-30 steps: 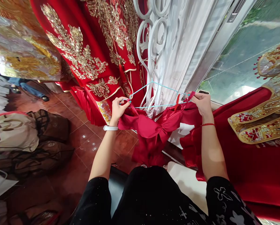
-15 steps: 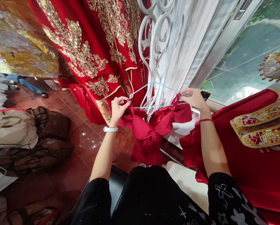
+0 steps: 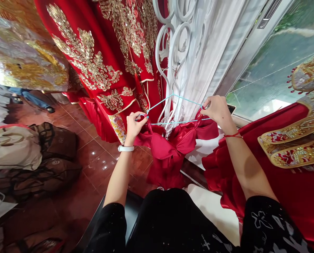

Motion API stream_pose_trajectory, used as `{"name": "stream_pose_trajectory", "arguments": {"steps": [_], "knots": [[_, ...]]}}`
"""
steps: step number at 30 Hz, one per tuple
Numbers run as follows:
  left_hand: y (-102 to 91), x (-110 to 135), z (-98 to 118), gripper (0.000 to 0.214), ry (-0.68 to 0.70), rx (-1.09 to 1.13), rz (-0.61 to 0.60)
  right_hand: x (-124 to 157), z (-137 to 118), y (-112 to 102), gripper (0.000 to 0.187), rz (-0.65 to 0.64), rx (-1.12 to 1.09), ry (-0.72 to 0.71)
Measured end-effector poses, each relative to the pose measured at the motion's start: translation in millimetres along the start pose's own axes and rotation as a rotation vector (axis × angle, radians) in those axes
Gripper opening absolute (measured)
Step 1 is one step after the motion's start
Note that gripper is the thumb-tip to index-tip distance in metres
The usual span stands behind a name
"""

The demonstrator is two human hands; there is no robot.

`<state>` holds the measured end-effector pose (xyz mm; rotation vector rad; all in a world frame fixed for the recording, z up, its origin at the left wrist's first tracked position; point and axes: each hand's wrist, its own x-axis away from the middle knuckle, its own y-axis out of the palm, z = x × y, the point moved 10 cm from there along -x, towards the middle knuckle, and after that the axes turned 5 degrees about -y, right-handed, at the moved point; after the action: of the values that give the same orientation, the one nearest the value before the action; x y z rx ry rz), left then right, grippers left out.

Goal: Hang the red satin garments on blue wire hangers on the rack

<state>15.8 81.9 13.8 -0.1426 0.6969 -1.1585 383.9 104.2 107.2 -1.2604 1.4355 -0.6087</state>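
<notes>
A light-blue wire hanger [image 3: 187, 99] hangs by its hook from the white scrolled metal rack [image 3: 159, 44]. Below it droops a dark red dress [image 3: 164, 147] with a bow-like gathered front, its two straps up at the hanger's ends. With thumb and fingers pinched, my left hand [image 3: 134, 125] grips one strap at the hanger's left corner. At the opposite corner my right hand [image 3: 216, 109] is pinched on the other strap, its fingertips partly hiding the hanger's end.
Red garments with gold sequins [image 3: 88, 59] hang at the left. More red embroidered clothing [image 3: 285, 147] is at the right. Brown bags [image 3: 58, 172] and a cream bag [image 3: 20, 146] lie on the tiled floor. A white curtain [image 3: 201, 66] and a glass pane [image 3: 272, 70] stand behind.
My right hand has shifted slightly right and turned at the wrist, its forearm swinging outward. My left hand stays pinched on its strap. The view has moved a little.
</notes>
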Motion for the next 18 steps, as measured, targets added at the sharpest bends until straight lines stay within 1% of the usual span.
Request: {"name": "stream_pose_trajectory", "arguments": {"steps": [4, 8, 10, 12, 14, 16, 18], "knots": [[-2.4, 7, 4, 0.008, 0.001, -0.014, -0.008, -14, -16, 11, 0.017, -0.27, 0.201, -0.045], [-6.3, 14, 8, 0.007, 0.0, -0.028, 0.011, -19, -26, 19, 0.015, -0.392, 0.362, -0.073], [-7.4, 16, 9, 0.006, -0.004, -0.036, 0.016, -17, -27, 24, 0.011, -0.473, 0.295, -0.1], [-8.4, 18, 9, 0.006, -0.014, -0.054, 0.016, -15, -19, 23, 0.011, -0.542, 0.105, -0.071], [-11.2, 18, 9, 0.006, -0.028, -0.084, 0.034, -18, 1, 9, 0.018, -0.507, -0.078, 0.025], [-14.5, 17, 9, 0.007, -0.038, -0.116, 0.059, -21, 25, -6, 0.021, -0.423, -0.185, 0.096], [-15.4, 14, 9, 0.007, -0.04, -0.133, 0.07, -21, 39, -13, 0.019, -0.355, -0.245, 0.088]]}}
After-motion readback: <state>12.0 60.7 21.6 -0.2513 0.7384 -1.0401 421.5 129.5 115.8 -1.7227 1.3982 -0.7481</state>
